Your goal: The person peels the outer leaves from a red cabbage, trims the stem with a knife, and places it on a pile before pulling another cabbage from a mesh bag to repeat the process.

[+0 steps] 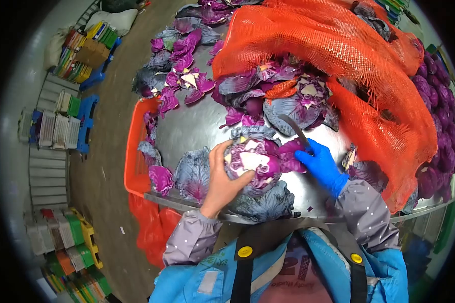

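My bare left hand (222, 179) grips a red cabbage head (255, 161) from its left side, holding it cut stem end up over the steel table (197, 123). In a blue glove, my right hand (321, 164) holds a knife (294, 127), whose dark blade points up and away, just right of the cabbage. Loose purple outer leaves (194, 174) lie beneath and around the cabbage.
An orange mesh sack (349, 55) covers the table's far right, with trimmed leaves (298, 98) under its edge. More red cabbages (440, 101) are piled at right. An orange crate (136, 151) hangs at the table's left. Stacked coloured crates (60, 126) line the floor at left.
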`<action>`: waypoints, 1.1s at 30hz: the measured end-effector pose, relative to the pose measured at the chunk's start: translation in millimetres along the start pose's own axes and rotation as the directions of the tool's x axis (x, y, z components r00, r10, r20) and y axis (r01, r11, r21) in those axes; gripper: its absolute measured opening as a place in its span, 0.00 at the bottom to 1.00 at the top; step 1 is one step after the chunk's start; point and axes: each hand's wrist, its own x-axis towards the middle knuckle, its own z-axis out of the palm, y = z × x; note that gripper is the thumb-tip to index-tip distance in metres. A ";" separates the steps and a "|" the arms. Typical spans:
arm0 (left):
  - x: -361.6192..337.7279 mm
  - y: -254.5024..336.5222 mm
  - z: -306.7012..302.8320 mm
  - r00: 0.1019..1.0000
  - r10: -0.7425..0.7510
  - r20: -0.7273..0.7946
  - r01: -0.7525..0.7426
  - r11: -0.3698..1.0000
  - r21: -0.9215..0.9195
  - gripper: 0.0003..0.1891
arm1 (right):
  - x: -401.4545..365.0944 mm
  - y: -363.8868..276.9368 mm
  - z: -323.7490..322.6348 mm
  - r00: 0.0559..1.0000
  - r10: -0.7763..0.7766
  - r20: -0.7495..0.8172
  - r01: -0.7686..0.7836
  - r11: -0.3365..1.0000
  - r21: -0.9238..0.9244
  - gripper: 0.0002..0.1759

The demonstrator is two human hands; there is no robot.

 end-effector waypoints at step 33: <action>8.4 36.9 37.5 0.968 0.247 0.041 -0.250 0.940 0.231 0.40 | 115.3 -33.0 9.9 0.955 -0.180 0.234 0.295 0.611 -0.734 0.20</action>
